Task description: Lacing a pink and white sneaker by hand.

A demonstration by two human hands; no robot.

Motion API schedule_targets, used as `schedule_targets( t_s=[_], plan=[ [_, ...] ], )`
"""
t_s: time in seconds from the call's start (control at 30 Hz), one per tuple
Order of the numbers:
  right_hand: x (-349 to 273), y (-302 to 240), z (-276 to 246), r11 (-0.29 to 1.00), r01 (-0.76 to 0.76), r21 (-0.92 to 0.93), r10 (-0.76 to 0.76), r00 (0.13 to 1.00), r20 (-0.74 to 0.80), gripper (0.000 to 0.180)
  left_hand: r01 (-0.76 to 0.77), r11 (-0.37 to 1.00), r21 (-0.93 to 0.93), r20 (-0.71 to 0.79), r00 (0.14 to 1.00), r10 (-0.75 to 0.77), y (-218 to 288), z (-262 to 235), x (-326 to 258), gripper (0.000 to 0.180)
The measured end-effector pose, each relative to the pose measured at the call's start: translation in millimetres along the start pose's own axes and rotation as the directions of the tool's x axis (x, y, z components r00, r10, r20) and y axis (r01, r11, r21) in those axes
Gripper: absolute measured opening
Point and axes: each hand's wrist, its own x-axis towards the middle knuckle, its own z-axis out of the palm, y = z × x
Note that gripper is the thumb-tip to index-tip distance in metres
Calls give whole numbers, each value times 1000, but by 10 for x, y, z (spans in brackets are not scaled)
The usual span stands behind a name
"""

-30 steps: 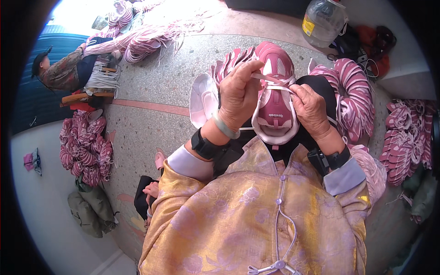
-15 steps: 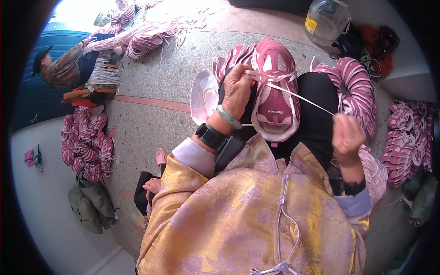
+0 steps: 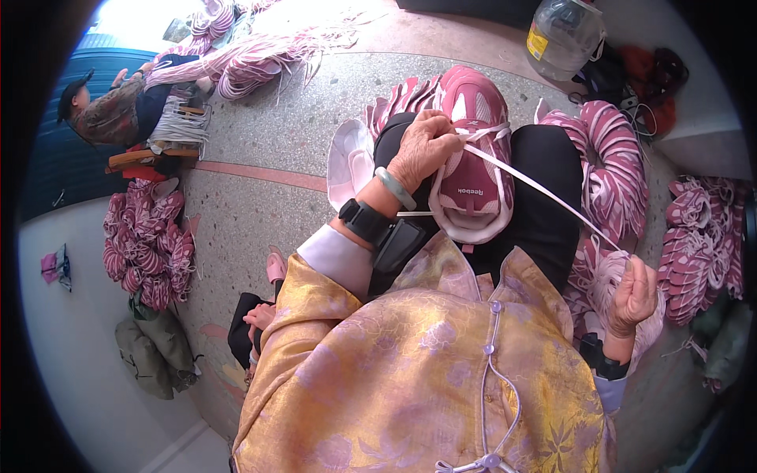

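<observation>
The right hand [image 3: 633,296] pinches the white lace [image 3: 540,188] well to the right of the pink shoe [image 3: 473,177], which lies on the lap [image 3: 548,236], toe [image 3: 469,83] pointing away, while the left hand [image 3: 430,150], nearer to it, seems to grasp the lacing [image 3: 500,130].

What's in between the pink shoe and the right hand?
A white lace stretches from the pink shoe to the right hand, and the black trouser leg lies between them too. The head view shows it.
</observation>
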Motion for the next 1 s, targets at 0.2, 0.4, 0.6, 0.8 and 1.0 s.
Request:
schedule_targets(
  t_s=[0.2,0.4,0.6,0.8,1.0],
  plan=[
    [136,-119,-195,987,118,-113,-115,993,29,10,191,981,-33,-134,972,-194,143,31,7,17],
    [-213,248,-98,990,-138,-32,141,980,141,9,302,946,-118,-164,934,-318,174,30,3,14],
    [191,-284,519,753,-411,513,117,851,511,33,54,990,-130,-267,960,-88,224,29,-95,12],
    [946,-887,1170,873,-145,466,-90,891,446,63,-161,934,319,-109,973,205,546,127,63,15],
    [1100,-1046,1493,930,-233,283,1,773,634,44,-56,881,470,-110,987,121,500,247,107,13]
  ],
)
